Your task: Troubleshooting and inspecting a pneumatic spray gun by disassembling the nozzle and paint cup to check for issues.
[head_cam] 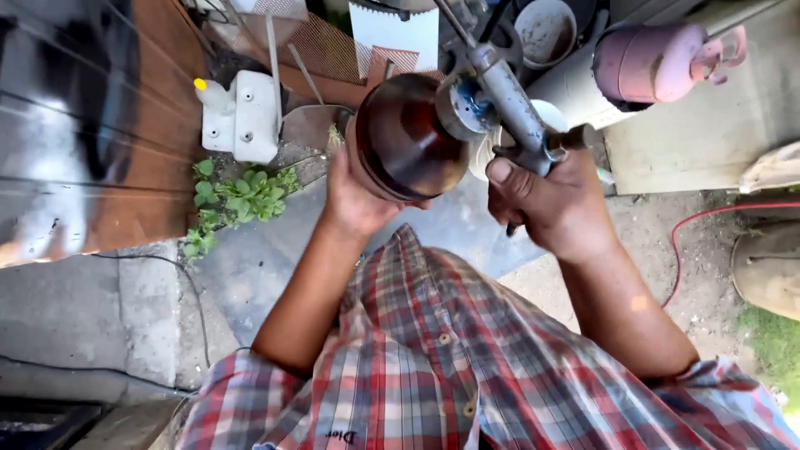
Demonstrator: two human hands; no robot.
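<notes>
1. Brown paint cup [404, 137] sits at upper centre of the frame, joined to the spray gun [508, 100].
2. Left hand [354, 196] cups it from below-left, fingers wrapped.
3. Right hand [554, 204] is clenched on the gun's handle, whose long axis runs up-left.
4. Pink gas cylinder [658, 58] lies upper right.

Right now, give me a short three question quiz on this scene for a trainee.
1. True or false: the left hand cups the round dark brown paint cup.
2. Which hand grips the grey metal spray gun?
3. Multiple choice: the pink gas cylinder lies A) upper right, B) lower left, C) between the arms.

Key: 1 true. 2 the right hand. 3 A.
</notes>
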